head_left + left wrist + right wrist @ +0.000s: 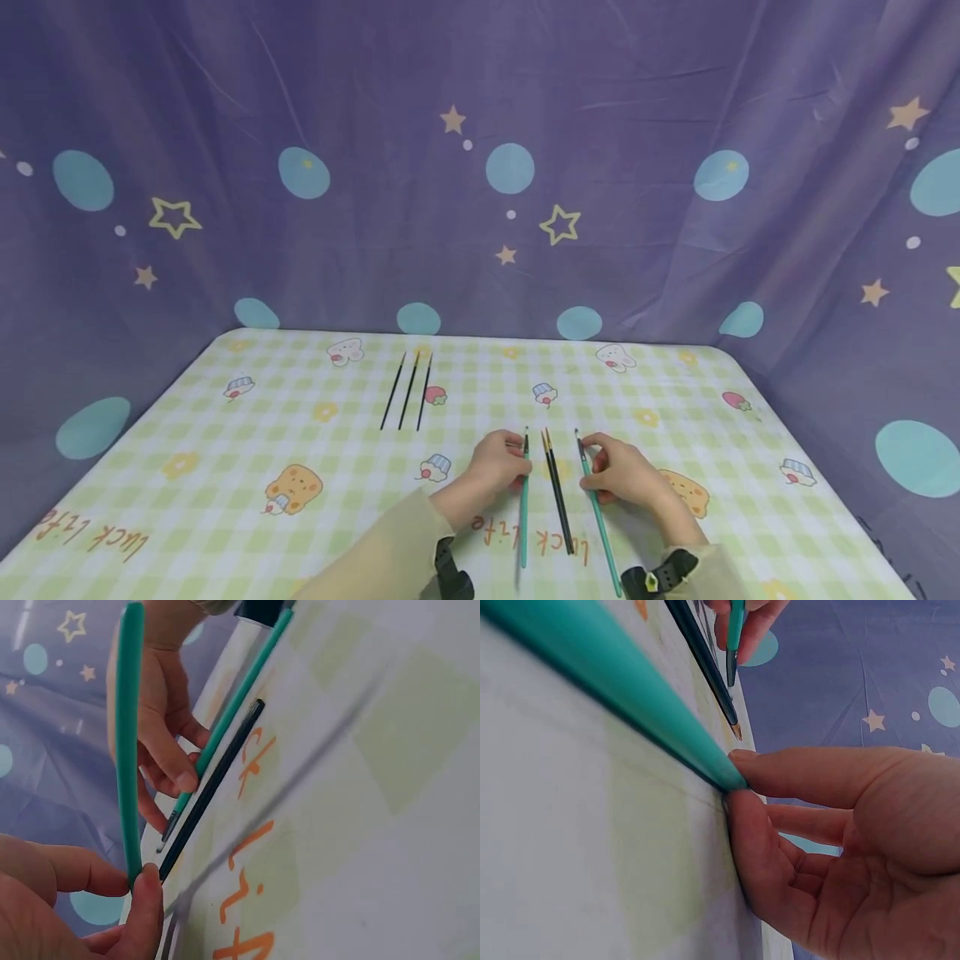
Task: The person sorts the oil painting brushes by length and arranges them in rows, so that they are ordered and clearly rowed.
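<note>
My left hand pinches a teal-handled paintbrush near its bristle end. In the left wrist view that brush stands up off the cloth, its shadow falling to one side. My right hand pinches a second teal paintbrush between thumb and forefinger, low over the cloth. Between the two hands lie dark-handled paintbrushes side by side, their light brown tips pointing away from me. Farther back on the left, three thin black brushes lie in a spaced row.
A green-and-white checked cloth with printed cartoons covers the table. Behind it hangs a purple curtain with stars and blue spots. Dark straps circle both wrists.
</note>
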The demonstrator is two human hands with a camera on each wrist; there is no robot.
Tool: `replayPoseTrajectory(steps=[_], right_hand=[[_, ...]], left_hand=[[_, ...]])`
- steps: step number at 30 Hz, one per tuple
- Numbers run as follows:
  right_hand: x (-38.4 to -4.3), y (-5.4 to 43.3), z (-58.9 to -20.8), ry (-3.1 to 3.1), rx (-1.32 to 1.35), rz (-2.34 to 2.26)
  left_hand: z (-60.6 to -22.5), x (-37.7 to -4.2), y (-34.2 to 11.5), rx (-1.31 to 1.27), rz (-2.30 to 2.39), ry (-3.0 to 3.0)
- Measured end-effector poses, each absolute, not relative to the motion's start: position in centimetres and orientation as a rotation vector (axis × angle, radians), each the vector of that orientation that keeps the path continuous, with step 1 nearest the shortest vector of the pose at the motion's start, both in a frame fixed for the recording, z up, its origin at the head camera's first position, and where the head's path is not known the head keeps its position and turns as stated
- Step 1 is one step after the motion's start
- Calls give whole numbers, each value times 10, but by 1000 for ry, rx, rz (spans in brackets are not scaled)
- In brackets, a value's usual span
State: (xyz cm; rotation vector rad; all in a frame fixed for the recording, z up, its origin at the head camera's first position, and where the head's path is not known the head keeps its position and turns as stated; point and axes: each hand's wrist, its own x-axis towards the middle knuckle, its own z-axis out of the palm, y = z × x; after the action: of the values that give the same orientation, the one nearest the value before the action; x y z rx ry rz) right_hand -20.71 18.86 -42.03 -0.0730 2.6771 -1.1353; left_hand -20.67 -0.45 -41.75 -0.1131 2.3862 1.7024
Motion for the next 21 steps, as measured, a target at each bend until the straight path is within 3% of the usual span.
replayPoseTrajectory(steps=[21], right_hand=[[-209,188,-423,2670,-29,-1135]], left_hand=[[-419,-202,-58,-45,1779,2380]])
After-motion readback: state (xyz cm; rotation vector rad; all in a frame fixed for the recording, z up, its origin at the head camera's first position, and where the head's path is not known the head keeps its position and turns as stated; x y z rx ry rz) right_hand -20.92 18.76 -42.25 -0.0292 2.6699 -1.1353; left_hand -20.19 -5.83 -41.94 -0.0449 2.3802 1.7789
